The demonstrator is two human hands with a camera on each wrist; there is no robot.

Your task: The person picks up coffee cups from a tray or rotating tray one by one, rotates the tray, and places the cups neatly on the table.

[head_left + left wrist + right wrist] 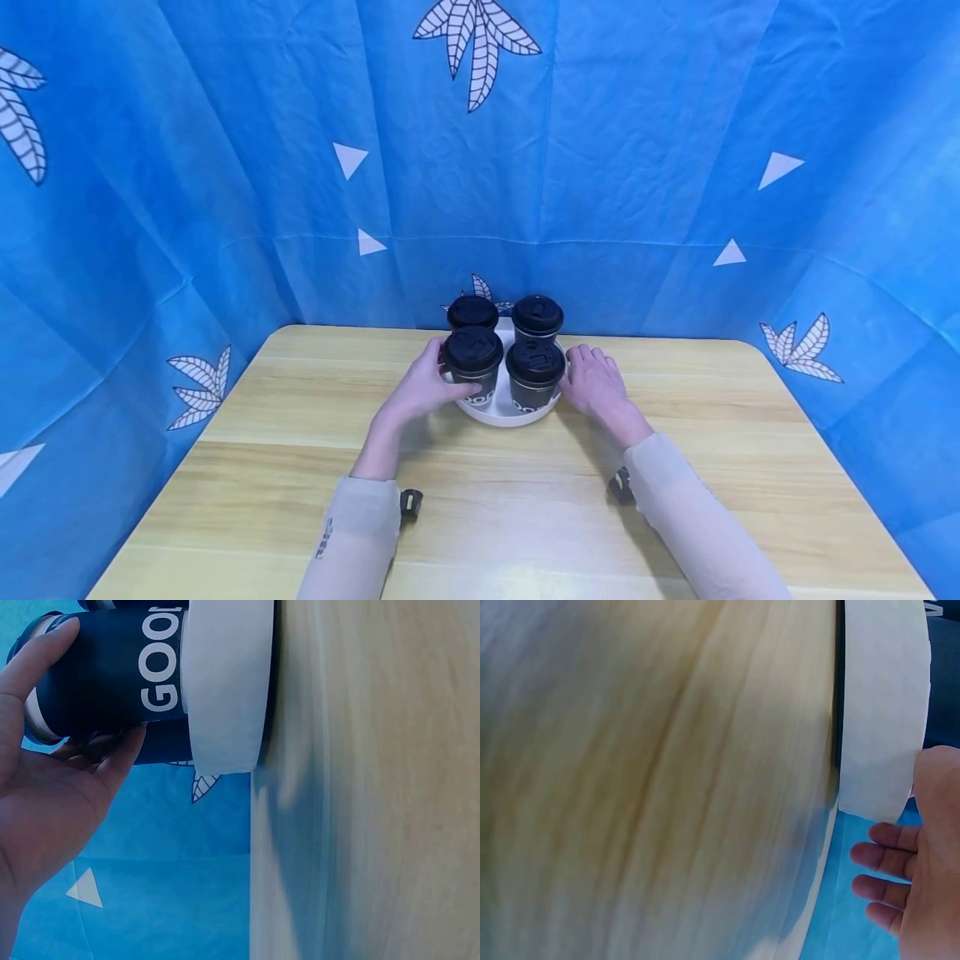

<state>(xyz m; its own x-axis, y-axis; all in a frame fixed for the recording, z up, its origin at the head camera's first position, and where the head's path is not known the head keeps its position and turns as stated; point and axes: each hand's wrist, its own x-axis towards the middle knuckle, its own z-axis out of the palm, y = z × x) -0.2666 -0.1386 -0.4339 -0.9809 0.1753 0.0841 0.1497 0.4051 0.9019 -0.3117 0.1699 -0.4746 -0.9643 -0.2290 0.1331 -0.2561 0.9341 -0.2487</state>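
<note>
Several dark paper coffee cups with black lids stand upright, grouped on a round white tray. My left hand grips the front-left cup, thumb across its front and fingers round its far side. White lettering shows on that cup in the left wrist view, its base at the tray wall. At the tray's right edge, my right hand holds the rim beside the front-right cup. In the right wrist view its thumb is partly hidden and its fingers curl by the tray wall.
The back-left cup and back-right cup stand behind the front pair. All sit near the far edge of a light wooden table. A blue patterned cloth hangs behind and at both sides.
</note>
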